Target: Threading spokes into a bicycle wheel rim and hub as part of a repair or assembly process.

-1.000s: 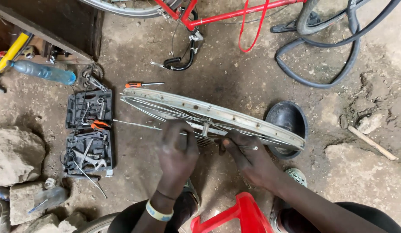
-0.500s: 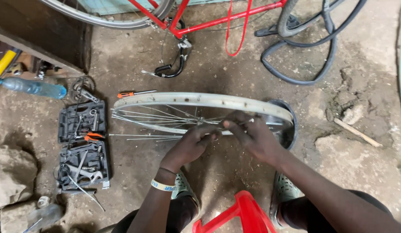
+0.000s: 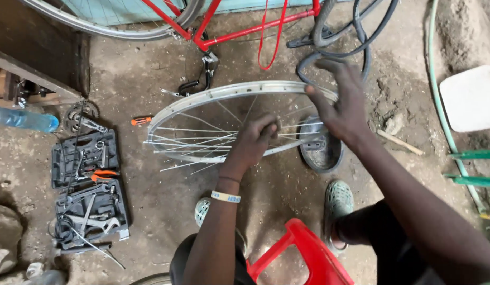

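The bicycle wheel [image 3: 203, 113] is being gripped at its middle by the curled fingers of the left hand [image 3: 254, 141], closed among the spokes. The far rim is being touched by the spread, unclenched fingers of the right hand [image 3: 342, 103], which are draped over its top edge. The wheel is being held tilted above the dirt floor [image 3: 150, 211], in front of a red bicycle frame [image 3: 239, 32]. An open tool case [image 3: 87, 184] is lying to the left, an orange screwdriver [image 3: 141, 121] beside the rim, a dark bowl [image 3: 321, 150] beneath the right wrist, a red stool [image 3: 303, 256] nearest the camera.
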